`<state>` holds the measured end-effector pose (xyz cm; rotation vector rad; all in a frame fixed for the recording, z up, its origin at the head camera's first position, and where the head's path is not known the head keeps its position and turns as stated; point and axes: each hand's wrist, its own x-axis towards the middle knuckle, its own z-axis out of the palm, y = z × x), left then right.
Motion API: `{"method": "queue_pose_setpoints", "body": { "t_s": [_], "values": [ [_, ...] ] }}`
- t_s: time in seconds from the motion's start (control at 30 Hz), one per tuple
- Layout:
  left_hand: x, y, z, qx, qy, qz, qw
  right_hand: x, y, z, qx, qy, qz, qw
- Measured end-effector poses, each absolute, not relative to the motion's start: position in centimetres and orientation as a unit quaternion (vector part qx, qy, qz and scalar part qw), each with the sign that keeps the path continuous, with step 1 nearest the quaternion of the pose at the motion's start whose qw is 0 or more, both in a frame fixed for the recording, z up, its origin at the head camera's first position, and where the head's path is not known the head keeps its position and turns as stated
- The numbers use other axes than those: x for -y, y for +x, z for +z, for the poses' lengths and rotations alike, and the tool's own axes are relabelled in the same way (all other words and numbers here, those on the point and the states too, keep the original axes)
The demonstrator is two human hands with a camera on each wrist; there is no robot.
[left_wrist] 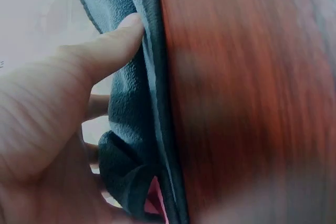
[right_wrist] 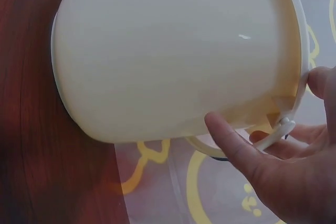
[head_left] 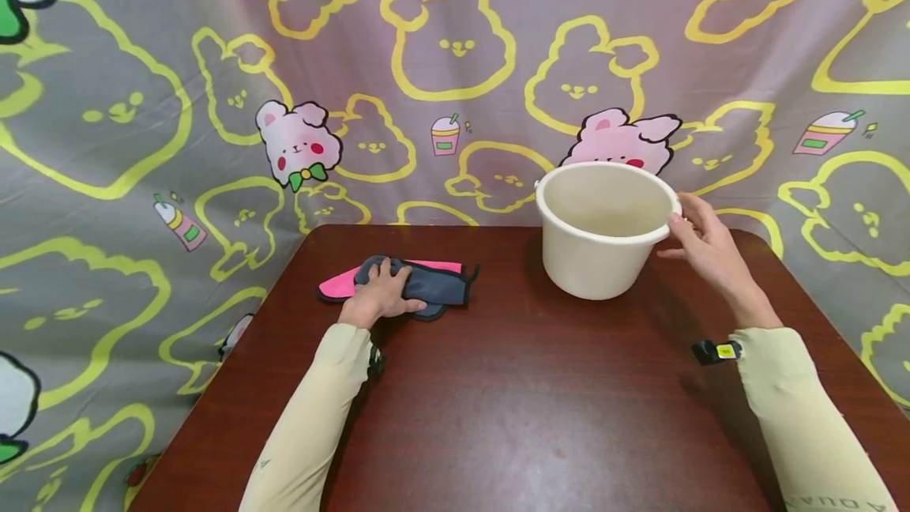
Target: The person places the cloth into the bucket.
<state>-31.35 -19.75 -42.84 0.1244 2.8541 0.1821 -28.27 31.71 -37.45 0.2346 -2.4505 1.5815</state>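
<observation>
Left hand [head_left: 384,295]: resting on the dark cloth [head_left: 446,288] with fingers spread across it; in the left wrist view, reaching over it with thumb to one side and fingertips to the other, with no firm grip to be seen.
Right hand [head_left: 714,251]: curled at the right side of the bucket [head_left: 590,267], with thumb and fingers about the rim [head_left: 618,240], close to the end of the handle [right_wrist: 275,134]; by the look of both views, holding on.
Bucket: upright with mouth up, toward the far right of the table [head_left: 498,401]; not clear whether resting fully on it or slightly raised.
Dark cloth: on the left of the table, well apart from the bucket, lying partly over the pink cloth [head_left: 340,284]; perhaps joined to it, hard to tell.
Step at the cloth: probably contact only, not yet a lift.
Step at the bucket: probably steadying or placing by the rim.
Next for the left hand: would call for drawing fingers and thumb together, gathering both layers.
Next for the right hand: would call for keeping the bucket level, without snagging the handle.
</observation>
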Motion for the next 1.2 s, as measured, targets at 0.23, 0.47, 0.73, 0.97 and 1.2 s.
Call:
{"method": "queue_pose_setpoints", "body": {
  "t_s": [0.23, 0.47, 0.73, 0.97, 1.2],
  "values": [
    [18.9, -31.6, -42.9, -0.988, 0.033, 0.054, 0.141, -31.1, -28.2, -37.2, 0.83, 0.045, 0.543, 0.12],
    [18.7, -31.5, -42.9, -0.99, 0.044, 0.031, 0.133, -30.5, -28.3, -37.3, 0.815, 0.031, 0.562, 0.14],
    [18.2, -31.4, -42.5, -0.989, 0.048, 0.06, 0.127, -30.2, -28.3, -37.2, 0.746, 0.051, 0.651, 0.128],
    [18.6, -31.5, -42.8, -0.992, 0.063, 0.053, 0.096, -30.0, -28.3, -37.3, 0.728, 0.059, 0.672, 0.12],
    [18.9, -31.4, -41.9, -0.993, 0.085, 0.081, 0.032, -30.1, -28.2, -37.4, 0.703, 0.084, 0.695, 0.124]
  ]
}}
